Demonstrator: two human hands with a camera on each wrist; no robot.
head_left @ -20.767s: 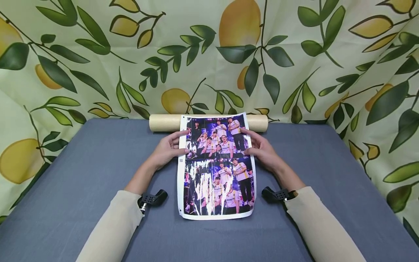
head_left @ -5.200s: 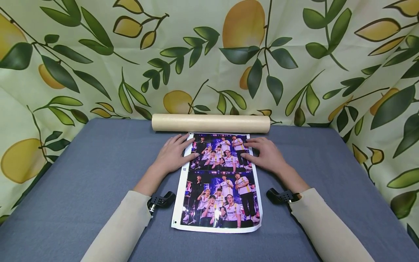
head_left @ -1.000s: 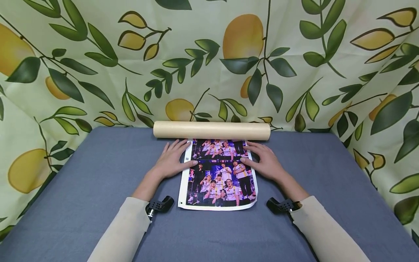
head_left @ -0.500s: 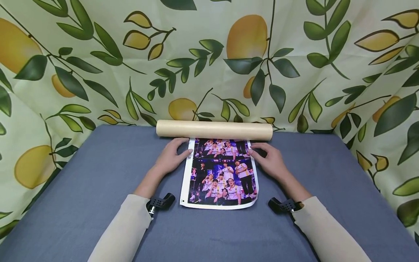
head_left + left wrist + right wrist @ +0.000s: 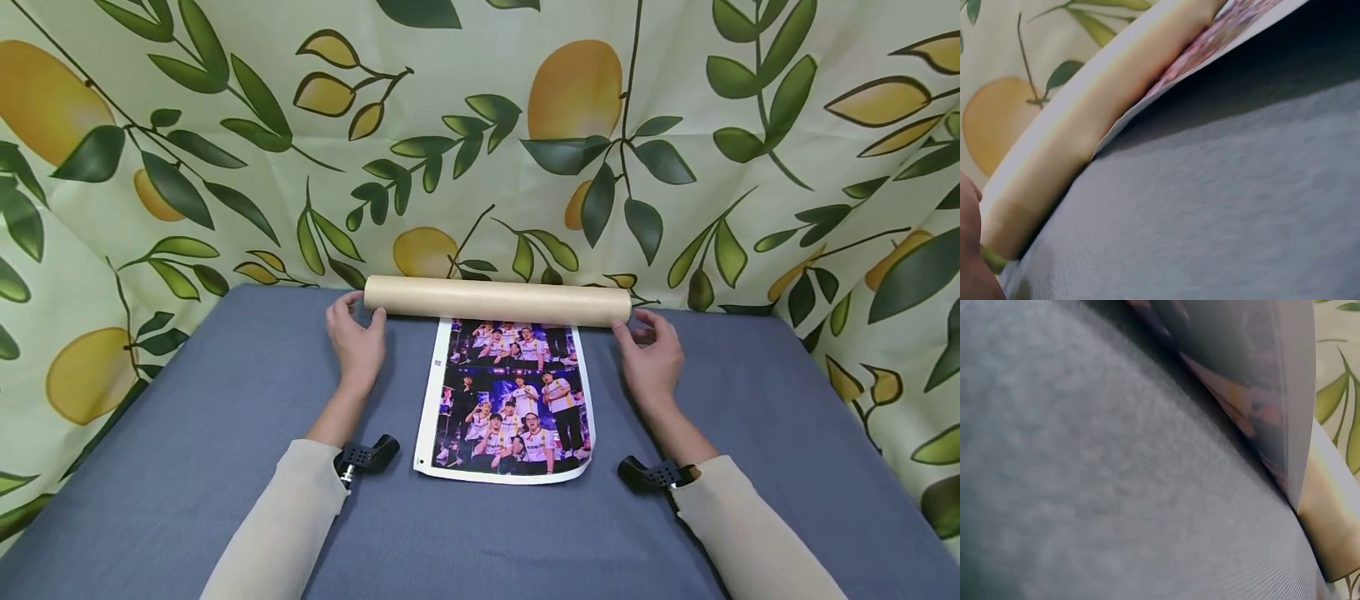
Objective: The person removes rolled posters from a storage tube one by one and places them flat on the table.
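A tan cardboard tube (image 5: pixel 497 301) lies across the far side of the blue table (image 5: pixel 187 433). A glossy poster (image 5: pixel 510 396) of a group in white shirts lies flat in front of it, its top edge against the tube. My left hand (image 5: pixel 356 333) cups the tube's left end, thumb on the front and fingers curled past the end. My right hand (image 5: pixel 652 350) cups the right end the same way. The left wrist view shows the tube (image 5: pixel 1085 119) with the poster (image 5: pixel 1222 31) running from under it. In the right wrist view the poster's edge (image 5: pixel 1260 381) curls up beside the tube (image 5: pixel 1329 519).
A lemon-and-leaf printed cloth (image 5: pixel 225 150) hangs close behind the tube and down both sides of the table. Black camera mounts (image 5: pixel 367 454) sit at both wrists on beige sleeves (image 5: pixel 277 525).
Both hands have left the poster's top corners and moved outward to the tube's two ends. The poster stays flat with its top edge at the tube.
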